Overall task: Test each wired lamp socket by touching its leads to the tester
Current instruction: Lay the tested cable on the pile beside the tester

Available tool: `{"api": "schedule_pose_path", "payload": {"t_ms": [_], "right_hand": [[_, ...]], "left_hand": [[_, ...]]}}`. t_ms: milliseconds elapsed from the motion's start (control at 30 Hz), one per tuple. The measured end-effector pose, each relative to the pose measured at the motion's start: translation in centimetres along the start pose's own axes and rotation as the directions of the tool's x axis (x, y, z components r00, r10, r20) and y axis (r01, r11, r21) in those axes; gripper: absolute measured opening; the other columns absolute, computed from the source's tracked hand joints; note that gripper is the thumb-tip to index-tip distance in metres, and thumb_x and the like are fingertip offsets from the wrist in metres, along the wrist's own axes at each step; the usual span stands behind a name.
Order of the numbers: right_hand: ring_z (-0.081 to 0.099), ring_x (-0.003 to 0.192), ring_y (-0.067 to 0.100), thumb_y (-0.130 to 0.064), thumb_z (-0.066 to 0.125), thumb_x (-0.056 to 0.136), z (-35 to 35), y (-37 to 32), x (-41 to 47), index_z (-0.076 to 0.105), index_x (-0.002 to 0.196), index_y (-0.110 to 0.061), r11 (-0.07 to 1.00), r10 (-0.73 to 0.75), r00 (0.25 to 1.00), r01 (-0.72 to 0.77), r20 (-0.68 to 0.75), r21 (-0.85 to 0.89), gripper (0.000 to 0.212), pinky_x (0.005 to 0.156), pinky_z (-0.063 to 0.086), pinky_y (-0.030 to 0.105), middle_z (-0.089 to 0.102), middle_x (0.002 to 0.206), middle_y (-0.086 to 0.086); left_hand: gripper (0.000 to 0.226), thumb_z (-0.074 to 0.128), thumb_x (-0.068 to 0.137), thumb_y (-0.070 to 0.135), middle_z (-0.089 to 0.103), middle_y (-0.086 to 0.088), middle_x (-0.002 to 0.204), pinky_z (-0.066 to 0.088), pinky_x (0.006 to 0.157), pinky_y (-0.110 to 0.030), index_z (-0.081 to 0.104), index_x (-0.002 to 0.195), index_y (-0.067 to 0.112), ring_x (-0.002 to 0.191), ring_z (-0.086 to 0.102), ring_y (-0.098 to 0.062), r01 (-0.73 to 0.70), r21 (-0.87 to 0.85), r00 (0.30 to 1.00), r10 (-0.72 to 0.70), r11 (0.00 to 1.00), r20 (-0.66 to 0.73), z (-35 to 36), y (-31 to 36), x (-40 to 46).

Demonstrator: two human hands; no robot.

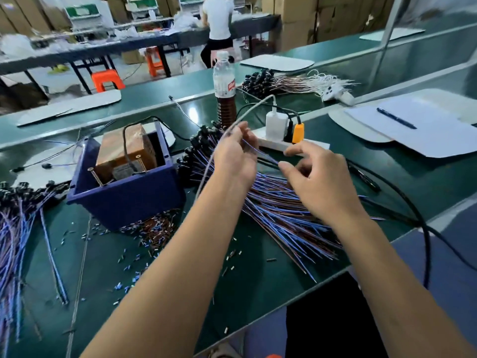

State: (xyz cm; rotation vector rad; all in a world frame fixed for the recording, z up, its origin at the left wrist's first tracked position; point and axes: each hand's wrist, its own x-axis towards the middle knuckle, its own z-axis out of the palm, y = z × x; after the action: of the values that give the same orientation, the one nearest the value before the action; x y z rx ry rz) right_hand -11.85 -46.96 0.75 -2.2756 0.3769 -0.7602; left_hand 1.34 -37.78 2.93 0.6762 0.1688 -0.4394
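1. My left hand [236, 156] has its grip closed on a blue lead [260, 152], just right of the tester box [124, 192].
2. My right hand [317, 182] pinches the same lead's far end.
3. A large untested-looking bundle [278, 210] lies on the surface under both hands; another pile [18, 215] lies left of the box. Much work appears left.

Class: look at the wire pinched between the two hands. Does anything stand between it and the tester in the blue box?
Nothing visible does. The left hand and right hand hold a blue wire above the bundle; the tester sits left across open air.
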Motion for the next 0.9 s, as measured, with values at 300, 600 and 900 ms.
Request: {"api": "schedule_pose_path", "payload": {"t_ms": [300, 600, 900], "right_hand": [[0.059, 0.070, 0.022, -0.032, 0.065, 0.102, -0.5, -0.5, 0.6, 0.077, 0.102, -0.020, 0.944, -0.114, 0.993, 0.117, 0.028, -0.309, 0.018, 0.063, 0.040, 0.029, 0.073, 0.081, 0.004], [0.059, 0.111, 0.026, -0.033, 0.076, 0.093, 2.2, -1.0, -0.9, 0.070, 0.124, -0.016, 0.932, -0.076, 0.991, 0.111, 0.112, -0.345, 0.036, 0.097, 0.050, 0.042, 0.072, 0.112, 0.004], [0.060, 0.109, 0.032, -0.012, 0.073, 0.091, 5.5, -5.8, -1.9, 0.076, 0.112, -0.007, 0.963, -0.206, 0.962, 0.168, -0.176, -0.210, 0.022, 0.097, 0.042, 0.034, 0.072, 0.107, 0.010]], "left_hand": [[0.024, 0.075, 0.095, 0.029, 0.073, -0.003, 0.078, 0.057, 0.079, -0.034, 0.069, 0.076, 0.016, 0.075, 0.067, -0.020, -0.245, 0.903, 0.850, 0.526, 0.352, 0.026, -3.3, 4.3, 2.0], [0.032, 0.076, 0.091, 0.020, 0.076, -0.016, 0.072, 0.061, 0.075, -0.040, 0.072, 0.084, -0.010, 0.063, 0.072, -0.021, -0.170, 0.983, 0.926, 0.353, 0.065, 0.137, -5.3, 4.8, 0.0], [0.028, 0.073, 0.095, 0.035, 0.074, -0.008, 0.075, 0.044, 0.042, -0.018, 0.073, 0.083, 0.010, 0.048, 0.054, -0.008, -0.262, 0.937, 0.956, -0.068, 0.233, 0.284, -13.1, 14.0, -9.6]]}}
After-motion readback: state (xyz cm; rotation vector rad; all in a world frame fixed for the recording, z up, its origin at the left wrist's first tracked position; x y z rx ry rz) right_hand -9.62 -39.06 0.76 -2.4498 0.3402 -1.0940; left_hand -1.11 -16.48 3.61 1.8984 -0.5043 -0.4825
